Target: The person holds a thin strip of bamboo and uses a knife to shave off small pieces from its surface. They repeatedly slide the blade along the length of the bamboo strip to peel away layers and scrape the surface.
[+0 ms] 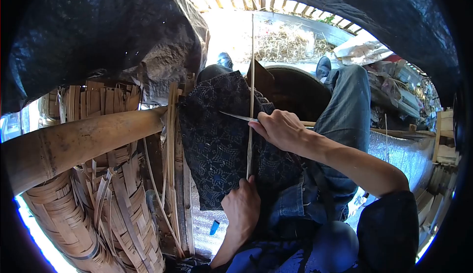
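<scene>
My left hand (241,205) is closed around the lower end of a long, thin bamboo strip (253,83). From there the strip runs away from me over my lap, its far end in front of the bright ground. My right hand (282,131) grips a knife (236,116), whose slim blade points left. The blade crosses the strip close to my right thumb, and the knife's handle is hidden in my fingers. Under both lies a dark patterned cloth (214,140) spread over my leg.
At left, a thick bamboo pole (88,140) juts toward my lap above woven bamboo rolls (64,218). Upright slats (172,174) stand beside my leg. Dark sheeting (98,31) hangs overhead. A dark round basin (295,93) sits between my legs. A small blue piece (214,227) lies below.
</scene>
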